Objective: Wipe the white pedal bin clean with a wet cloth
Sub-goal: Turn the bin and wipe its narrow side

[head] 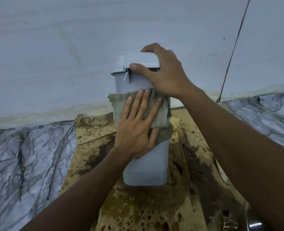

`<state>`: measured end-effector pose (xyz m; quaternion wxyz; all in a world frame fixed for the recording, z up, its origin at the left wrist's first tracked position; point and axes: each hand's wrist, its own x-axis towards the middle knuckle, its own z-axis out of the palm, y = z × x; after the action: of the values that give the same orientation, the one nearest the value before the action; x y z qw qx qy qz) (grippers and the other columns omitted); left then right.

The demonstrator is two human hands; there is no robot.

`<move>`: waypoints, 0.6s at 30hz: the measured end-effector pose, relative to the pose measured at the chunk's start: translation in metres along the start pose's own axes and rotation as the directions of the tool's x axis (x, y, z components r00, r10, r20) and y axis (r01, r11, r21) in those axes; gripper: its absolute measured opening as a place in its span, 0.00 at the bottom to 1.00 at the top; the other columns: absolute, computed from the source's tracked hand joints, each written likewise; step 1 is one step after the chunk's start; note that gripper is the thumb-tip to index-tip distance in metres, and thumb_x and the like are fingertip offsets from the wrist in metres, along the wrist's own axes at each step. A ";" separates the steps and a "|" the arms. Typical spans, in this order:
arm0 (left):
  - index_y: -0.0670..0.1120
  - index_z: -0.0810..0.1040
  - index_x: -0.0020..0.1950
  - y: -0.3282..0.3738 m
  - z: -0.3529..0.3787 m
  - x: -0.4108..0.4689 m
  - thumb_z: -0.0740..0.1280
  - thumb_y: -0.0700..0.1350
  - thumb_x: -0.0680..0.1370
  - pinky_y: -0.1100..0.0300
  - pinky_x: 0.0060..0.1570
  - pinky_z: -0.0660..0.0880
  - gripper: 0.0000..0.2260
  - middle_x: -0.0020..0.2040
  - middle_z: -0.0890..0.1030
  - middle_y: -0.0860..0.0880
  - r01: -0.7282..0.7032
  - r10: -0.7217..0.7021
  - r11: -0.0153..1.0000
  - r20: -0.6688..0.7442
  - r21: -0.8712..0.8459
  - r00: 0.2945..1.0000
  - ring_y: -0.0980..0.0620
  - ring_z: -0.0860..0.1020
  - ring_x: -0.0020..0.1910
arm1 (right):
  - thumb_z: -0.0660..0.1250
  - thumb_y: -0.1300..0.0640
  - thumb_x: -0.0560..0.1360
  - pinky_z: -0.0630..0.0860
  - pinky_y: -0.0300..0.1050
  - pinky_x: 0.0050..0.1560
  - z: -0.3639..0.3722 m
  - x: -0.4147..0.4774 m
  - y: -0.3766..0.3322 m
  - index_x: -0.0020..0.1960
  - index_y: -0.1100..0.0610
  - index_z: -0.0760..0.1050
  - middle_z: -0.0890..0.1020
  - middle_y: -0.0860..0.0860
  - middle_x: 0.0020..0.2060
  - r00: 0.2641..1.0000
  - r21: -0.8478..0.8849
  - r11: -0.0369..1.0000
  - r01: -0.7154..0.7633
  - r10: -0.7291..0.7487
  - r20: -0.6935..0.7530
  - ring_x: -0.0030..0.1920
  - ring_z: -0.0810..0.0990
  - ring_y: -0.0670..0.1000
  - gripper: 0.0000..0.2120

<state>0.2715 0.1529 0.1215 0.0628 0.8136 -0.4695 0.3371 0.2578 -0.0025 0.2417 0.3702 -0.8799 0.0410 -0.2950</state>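
Observation:
The white pedal bin (146, 165) is tipped over with its flat underside facing me and its far end against the wall. My right hand (164, 75) grips the white pedal piece at the bin's far end, thumb on its near edge. My left hand (138, 125) lies flat, fingers spread, pressing a grey-green cloth (159, 114) onto the middle of the bin. The cloth wraps across the bin's width and is partly hidden under my palm.
The bin rests on wet, stained brown cardboard (138, 205) laid on a marble-patterned floor (26, 155). A white tiled wall (88, 39) stands right behind. Torn cardboard scraps (91, 121) lie to the bin's left. A shiny metal object (254, 222) shows at the lower right.

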 end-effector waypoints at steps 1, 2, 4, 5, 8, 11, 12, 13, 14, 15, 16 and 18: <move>0.45 0.56 0.82 0.005 0.000 0.002 0.57 0.57 0.82 0.40 0.79 0.47 0.32 0.82 0.51 0.38 0.021 -0.021 1.000 -0.009 0.005 1.000 0.40 0.48 0.82 | 0.67 0.30 0.72 0.70 0.57 0.67 0.000 0.000 0.001 0.64 0.44 0.72 0.74 0.35 0.53 1.000 0.003 1.000 -0.002 0.002 -0.001 0.64 0.70 0.48 0.27; 0.44 0.56 0.82 0.009 0.001 0.000 0.58 0.56 0.81 0.40 0.79 0.47 0.32 0.82 0.51 0.37 0.019 -0.019 1.000 -0.010 0.011 1.000 0.40 0.48 0.82 | 0.67 0.29 0.71 0.70 0.57 0.66 0.000 -0.001 0.001 0.64 0.44 0.72 0.74 0.35 0.53 1.000 0.004 1.000 0.000 0.000 -0.005 0.64 0.70 0.48 0.28; 0.44 0.56 0.82 0.017 0.006 -0.015 0.58 0.57 0.82 0.40 0.79 0.46 0.32 0.82 0.51 0.37 -0.050 0.050 0.999 0.021 0.017 0.999 0.40 0.48 0.82 | 0.66 0.28 0.70 0.71 0.57 0.65 0.000 -0.001 0.004 0.63 0.44 0.73 0.76 0.37 0.55 1.000 0.000 1.000 0.006 -0.006 -0.016 0.64 0.71 0.48 0.28; 0.44 0.57 0.82 0.020 0.010 -0.027 0.56 0.58 0.82 0.41 0.79 0.46 0.31 0.82 0.51 0.37 -0.106 0.105 0.994 0.049 0.016 0.993 0.40 0.49 0.82 | 0.65 0.27 0.69 0.71 0.58 0.65 0.000 -0.001 0.005 0.62 0.43 0.73 0.77 0.37 0.55 1.000 -0.002 1.000 0.008 -0.008 -0.019 0.63 0.72 0.48 0.29; 0.44 0.57 0.82 0.027 0.021 -0.073 0.50 0.59 0.83 0.43 0.79 0.43 0.31 0.82 0.51 0.38 -0.306 0.299 0.952 0.164 0.016 0.940 0.41 0.48 0.82 | 0.65 0.26 0.68 0.72 0.58 0.65 -0.002 0.000 0.008 0.61 0.43 0.73 0.78 0.37 0.54 1.000 0.003 1.000 0.004 -0.004 -0.023 0.62 0.73 0.47 0.29; 0.46 0.56 0.82 0.028 0.028 -0.106 0.51 0.59 0.84 0.44 0.79 0.41 0.30 0.82 0.50 0.40 -0.458 0.439 0.888 0.248 0.023 0.863 0.42 0.46 0.82 | 0.66 0.26 0.68 0.72 0.58 0.65 -0.003 0.000 0.010 0.61 0.43 0.73 0.78 0.37 0.54 1.000 0.012 1.000 0.000 0.000 -0.026 0.62 0.73 0.47 0.29; 0.46 0.56 0.82 0.026 0.028 -0.107 0.52 0.59 0.84 0.45 0.79 0.41 0.30 0.82 0.50 0.40 -0.480 0.459 0.877 0.250 0.025 0.852 0.42 0.46 0.82 | 0.66 0.27 0.68 0.72 0.58 0.65 -0.003 0.000 0.010 0.61 0.43 0.73 0.78 0.37 0.54 1.000 0.016 1.000 -0.005 0.006 -0.025 0.62 0.73 0.47 0.29; 0.47 0.55 0.82 0.024 0.028 -0.101 0.52 0.59 0.84 0.45 0.80 0.41 0.30 0.82 0.49 0.41 -0.481 0.461 0.876 0.242 0.025 0.853 0.43 0.46 0.82 | 0.66 0.26 0.68 0.71 0.58 0.66 -0.003 0.001 0.010 0.61 0.43 0.73 0.77 0.37 0.53 1.000 0.021 1.000 -0.011 0.012 -0.025 0.63 0.73 0.47 0.29; 0.47 0.54 0.83 0.021 0.025 -0.090 0.52 0.59 0.84 0.45 0.80 0.41 0.30 0.83 0.49 0.41 -0.454 0.439 0.891 0.225 0.021 0.870 0.43 0.46 0.82 | 0.66 0.26 0.68 0.71 0.58 0.66 -0.003 0.002 0.010 0.61 0.43 0.73 0.77 0.37 0.53 1.000 0.029 0.999 -0.016 0.017 -0.025 0.63 0.73 0.48 0.29; 0.47 0.53 0.83 0.019 0.021 -0.075 0.53 0.60 0.83 0.45 0.80 0.41 0.31 0.83 0.48 0.41 -0.397 0.387 0.918 0.198 0.013 0.901 0.44 0.46 0.82 | 0.66 0.26 0.68 0.71 0.58 0.66 -0.003 0.002 0.010 0.61 0.43 0.73 0.77 0.37 0.53 0.999 0.036 0.999 -0.020 0.021 -0.026 0.63 0.73 0.48 0.29; 0.47 0.53 0.83 0.016 0.017 -0.057 0.54 0.60 0.83 0.45 0.80 0.41 0.31 0.83 0.48 0.41 -0.316 0.312 0.949 0.159 0.005 0.937 0.43 0.46 0.82 | 0.66 0.26 0.67 0.71 0.58 0.66 -0.003 0.003 0.011 0.61 0.43 0.73 0.77 0.36 0.52 0.999 0.041 0.999 -0.023 0.024 -0.029 0.63 0.73 0.48 0.29; 0.47 0.55 0.82 0.010 0.007 -0.021 0.54 0.59 0.83 0.44 0.80 0.44 0.31 0.82 0.49 0.39 -0.141 0.140 0.990 0.068 0.001 0.988 0.42 0.47 0.82 | 0.66 0.26 0.68 0.71 0.58 0.65 -0.001 0.002 0.010 0.61 0.43 0.73 0.77 0.36 0.52 0.999 0.035 0.999 -0.013 0.015 -0.034 0.63 0.73 0.48 0.29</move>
<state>0.2598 0.1599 0.1014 0.0203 0.7897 -0.5264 0.3143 0.2606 -0.0115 0.2367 0.3868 -0.8678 0.0484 -0.3081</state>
